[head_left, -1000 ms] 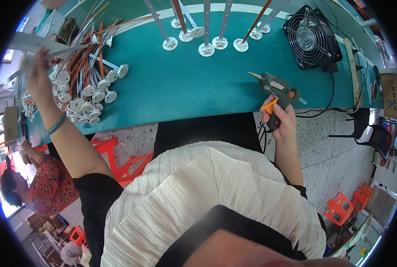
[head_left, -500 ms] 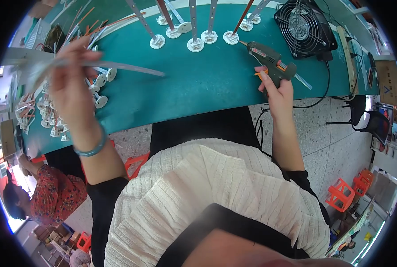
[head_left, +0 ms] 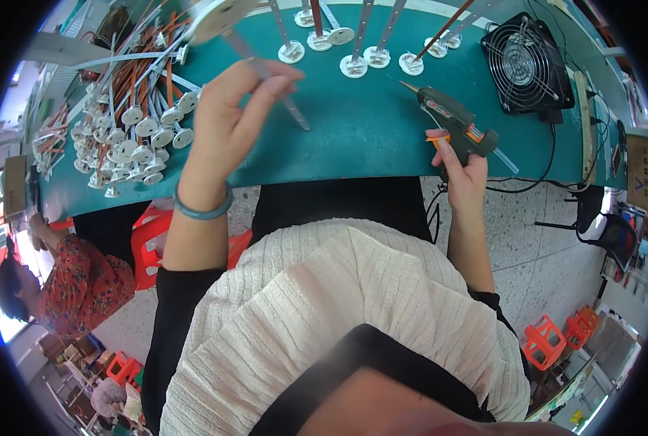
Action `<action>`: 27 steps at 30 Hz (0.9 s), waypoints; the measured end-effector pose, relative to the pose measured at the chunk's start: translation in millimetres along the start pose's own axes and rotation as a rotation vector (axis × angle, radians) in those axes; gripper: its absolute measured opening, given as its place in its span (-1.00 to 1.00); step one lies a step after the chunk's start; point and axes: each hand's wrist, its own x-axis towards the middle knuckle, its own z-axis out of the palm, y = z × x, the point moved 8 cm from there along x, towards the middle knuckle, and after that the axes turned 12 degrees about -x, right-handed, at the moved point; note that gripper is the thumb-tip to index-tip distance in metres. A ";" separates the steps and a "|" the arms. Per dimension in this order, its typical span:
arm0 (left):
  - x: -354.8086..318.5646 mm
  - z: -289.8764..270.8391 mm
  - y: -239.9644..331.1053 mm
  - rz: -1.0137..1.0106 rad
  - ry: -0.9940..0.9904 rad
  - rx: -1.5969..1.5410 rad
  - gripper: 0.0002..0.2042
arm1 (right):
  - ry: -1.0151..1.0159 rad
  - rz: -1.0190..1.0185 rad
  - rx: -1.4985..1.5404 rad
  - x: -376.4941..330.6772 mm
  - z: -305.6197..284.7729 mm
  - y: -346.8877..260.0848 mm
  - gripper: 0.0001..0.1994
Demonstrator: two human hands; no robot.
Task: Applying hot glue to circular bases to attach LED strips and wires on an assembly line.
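Left hand [head_left: 226, 120] has carried the thin grey rod with a white round base [head_left: 262, 69] from the pile to mid-bench [head_left: 353, 145], pinched; right hand [head_left: 462, 171] stays clamped on the dark green glue gun [head_left: 451, 123], ready for gluing.

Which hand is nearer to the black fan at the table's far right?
Right. The right hand, gripping the glue gun, sits just left of and below the black fan; the left hand, holding a silver rod, is far across the table.

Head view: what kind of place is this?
Likely a small assembly workshop. A teal workbench carries a pile of disc-based rods and more standing upright; the right hand holds a glue gun, the left hand a rod.
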 end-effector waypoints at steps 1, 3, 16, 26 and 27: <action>-5.9 -8.7 4.6 -0.002 0.004 0.005 -0.87 | -0.016 0.008 0.009 0.1 -0.2 2.2 -0.71; -19.7 -39.3 16.8 0.040 0.071 0.019 -0.84 | -0.017 -0.004 0.019 -0.7 0.4 0.9 -0.72; -87.0 -225.1 -63.2 -0.507 0.583 -0.035 -0.60 | 0.115 0.006 -0.073 10.2 -14.3 -2.7 -0.75; -77.5 -211.0 -92.1 -0.440 0.597 -0.246 -0.65 | 0.151 0.072 -0.186 28.3 -21.4 3.2 -0.80; -79.8 -212.6 -88.1 -0.434 0.605 -0.243 -0.66 | 0.152 0.074 -0.173 29.4 -20.0 2.3 -0.81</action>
